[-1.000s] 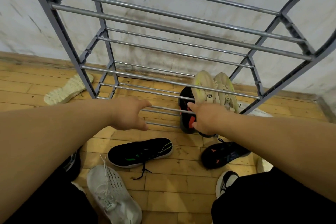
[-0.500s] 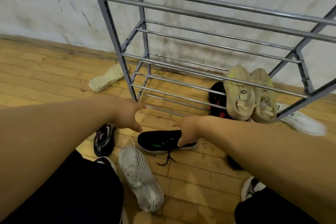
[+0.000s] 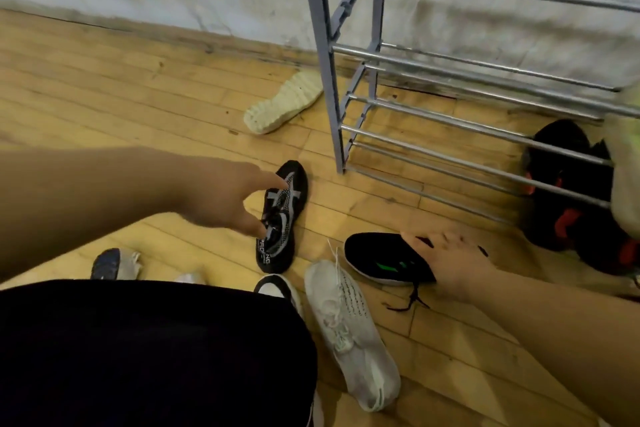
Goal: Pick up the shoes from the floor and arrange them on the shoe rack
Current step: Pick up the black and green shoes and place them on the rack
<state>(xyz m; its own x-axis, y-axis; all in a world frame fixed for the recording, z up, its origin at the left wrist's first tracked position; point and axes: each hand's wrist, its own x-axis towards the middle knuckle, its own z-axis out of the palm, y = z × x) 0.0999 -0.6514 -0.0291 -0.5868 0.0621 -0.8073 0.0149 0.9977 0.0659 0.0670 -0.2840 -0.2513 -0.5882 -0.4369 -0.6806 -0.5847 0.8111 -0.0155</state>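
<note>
We see the left hand (image 3: 221,198) at centre left, forefinger and thumb spread wide and holding nothing; its tips hang over the laces of the grey shoe (image 3: 282,215), though we cannot tell if they touch. The right hand (image 3: 450,258), lower right and blurred, lays fairly straight, splayed fingers across the heel end of the green shoe (image 3: 377,258); we see no curl round it. Both shoes lie on the floor (image 3: 138,107) at mid-frame, near the foot of the rack (image 3: 323,80); a white shoe (image 3: 349,322) lies just below them. We judge these trainers light, with soft uppers that give under a squeeze and stiffer soles; we would hook fingers into the collar at the heel, thumb outside; the green shoe's loose lace (image 3: 410,300) may snag on the rack's bars.
</note>
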